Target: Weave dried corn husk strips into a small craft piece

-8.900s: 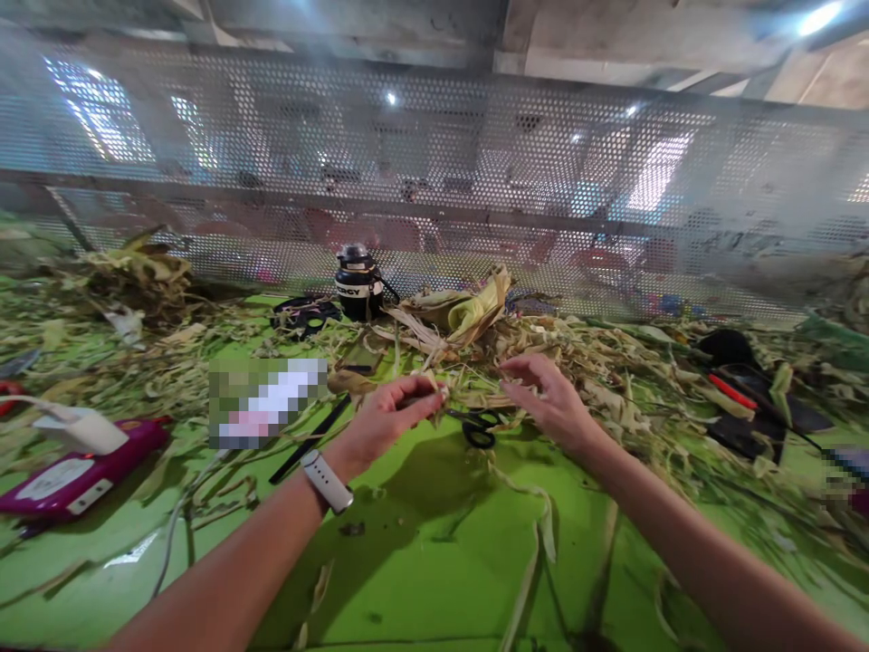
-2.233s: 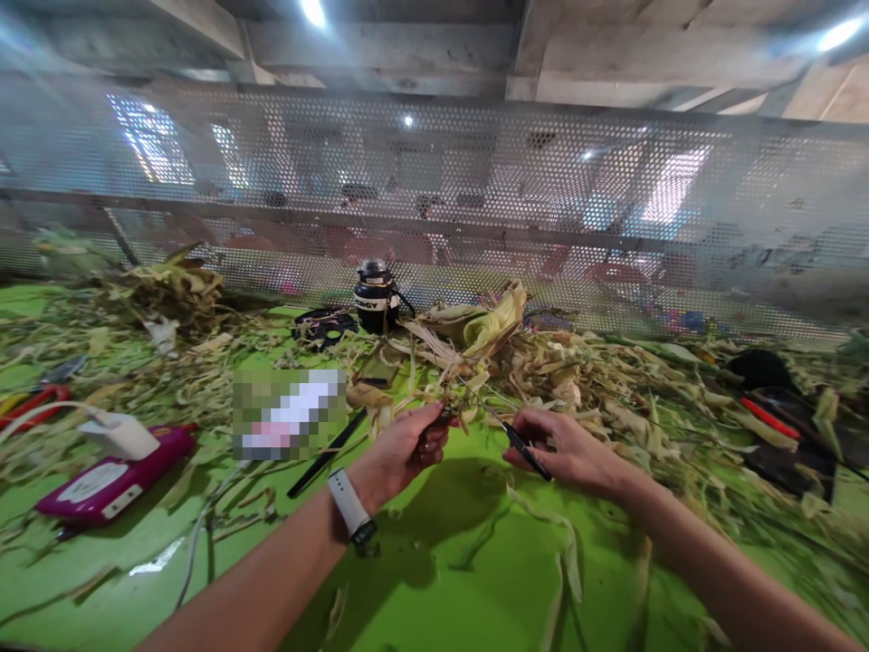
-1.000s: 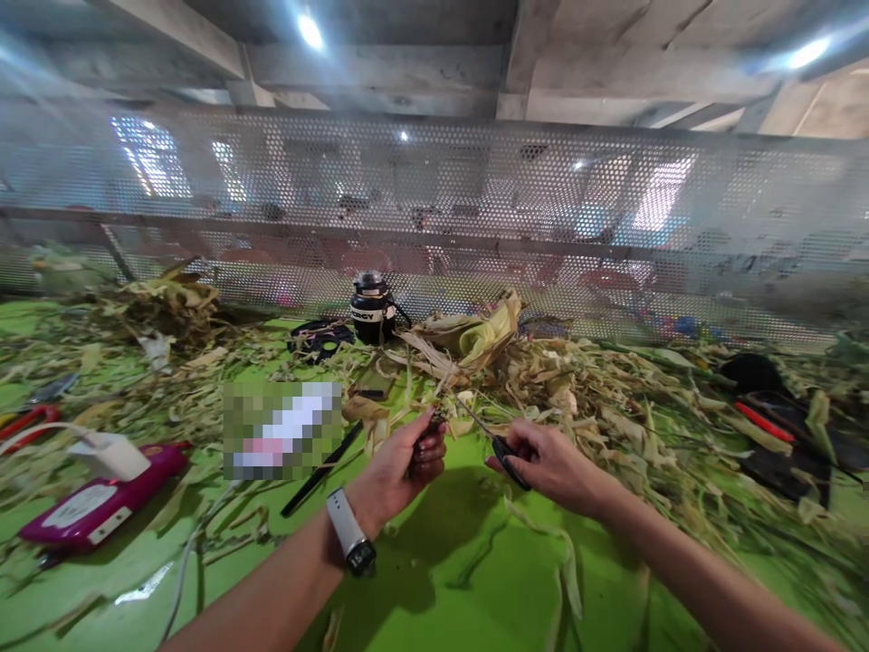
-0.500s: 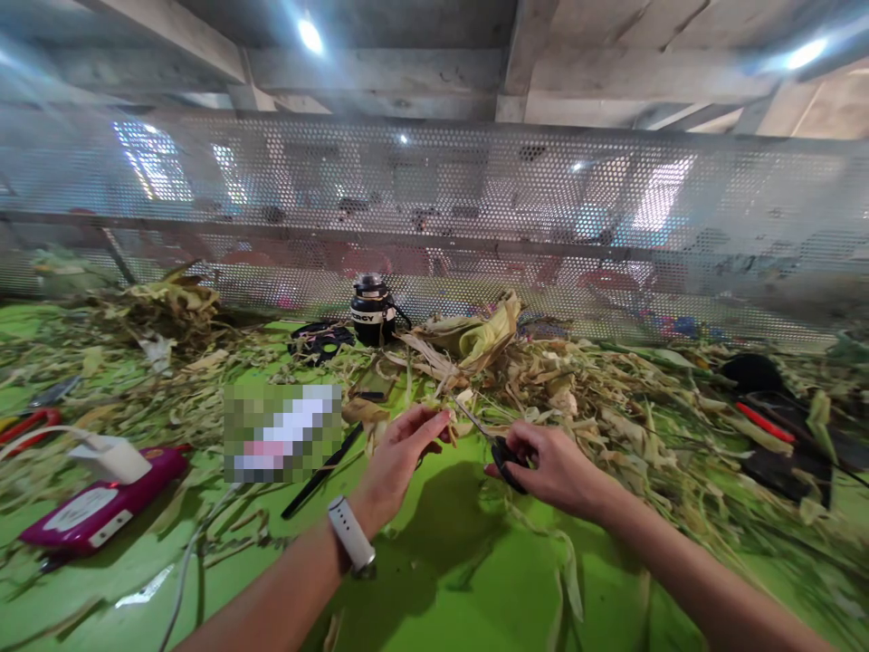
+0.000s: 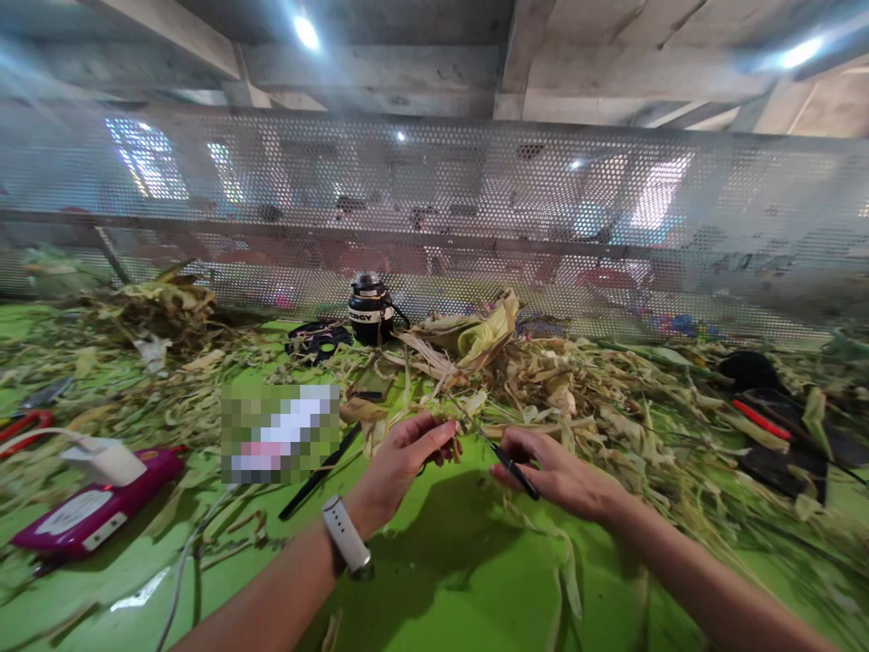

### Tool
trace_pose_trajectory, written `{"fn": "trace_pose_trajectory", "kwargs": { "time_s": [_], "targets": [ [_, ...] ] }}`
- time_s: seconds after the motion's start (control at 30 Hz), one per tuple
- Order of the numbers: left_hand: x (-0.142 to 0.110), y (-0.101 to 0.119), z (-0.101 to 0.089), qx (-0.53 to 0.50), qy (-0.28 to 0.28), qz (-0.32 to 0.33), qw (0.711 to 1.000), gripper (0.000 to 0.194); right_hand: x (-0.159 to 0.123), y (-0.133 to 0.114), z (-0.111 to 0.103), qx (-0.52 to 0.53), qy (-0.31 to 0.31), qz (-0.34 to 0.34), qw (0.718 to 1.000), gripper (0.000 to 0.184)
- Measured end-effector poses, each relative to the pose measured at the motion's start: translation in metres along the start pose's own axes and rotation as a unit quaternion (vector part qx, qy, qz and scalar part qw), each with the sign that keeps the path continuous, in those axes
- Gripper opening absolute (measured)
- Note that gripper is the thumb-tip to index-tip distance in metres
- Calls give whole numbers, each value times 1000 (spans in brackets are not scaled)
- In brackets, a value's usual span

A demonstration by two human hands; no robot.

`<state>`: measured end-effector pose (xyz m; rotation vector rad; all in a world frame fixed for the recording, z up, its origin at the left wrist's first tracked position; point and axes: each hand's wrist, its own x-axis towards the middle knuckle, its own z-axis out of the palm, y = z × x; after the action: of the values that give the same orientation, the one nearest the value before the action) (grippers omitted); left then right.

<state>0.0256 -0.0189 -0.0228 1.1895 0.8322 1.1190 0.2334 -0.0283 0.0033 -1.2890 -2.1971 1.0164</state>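
Observation:
My left hand point(image 5: 405, 457), with a pale watch band point(image 5: 346, 536) at its wrist, is closed in a pinch. Between thumb and fingers it holds a small piece of dried husk point(image 5: 458, 446). My right hand point(image 5: 560, 471) is closed around the black handles of a pair of scissors point(image 5: 517, 473). The blades point up and left, close to the pinched husk; whether they touch it I cannot tell. Behind both hands lies a heap of dry husks point(image 5: 536, 376), with a larger yellowish folded husk point(image 5: 492, 333) on top.
A black jar-shaped bottle point(image 5: 370, 312) stands at the back, before a perforated metal screen point(image 5: 434, 190). On the left lie a magenta power strip point(image 5: 95, 507) with a white charger point(image 5: 105, 460), a cable, a black stick point(image 5: 319, 475) and red-handled scissors point(image 5: 31, 435). Husk scraps litter the green table point(image 5: 434, 598).
The scissors have turned in my right hand, so their handles now look narrow, nearly edge-on. My left hand has shifted slightly right with the husk piece.

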Motion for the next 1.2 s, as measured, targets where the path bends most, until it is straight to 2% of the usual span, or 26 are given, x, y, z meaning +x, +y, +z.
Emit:
{"fn": "trace_pose_trajectory", "kwargs": {
  "time_s": [0.13,0.23,0.37,0.43,0.57,0.67,0.83,0.97,1.07,1.2],
  "targets": [
    [4,-3,-3,-24,18,-5,1000,16,4,7,5,17,56,14,998,41],
    [7,-5,-6,-59,55,-18,997,17,8,14,7,37,108,34,993,41],
    [9,-4,-6,-130,93,-55,986,23,14,23,7,51,130,82,987,37],
    [9,-3,-3,-156,96,-60,981,24,17,30,8,43,127,100,986,36],
    [6,1,2,-190,84,-56,977,27,20,41,13,19,113,76,991,35],
    [6,1,3,-211,84,-55,972,30,20,43,15,28,124,89,988,37],
    [5,0,3,-239,86,-61,965,33,18,32,12,83,107,99,986,43],
    [6,-1,3,-234,128,-39,963,23,12,17,10,207,37,110,971,46],
    [8,-3,2,-227,156,-29,961,21,9,8,12,249,5,97,964,50],
    [9,-6,1,-233,155,-42,959,25,9,6,15,263,19,75,962,51]
  ]
}}
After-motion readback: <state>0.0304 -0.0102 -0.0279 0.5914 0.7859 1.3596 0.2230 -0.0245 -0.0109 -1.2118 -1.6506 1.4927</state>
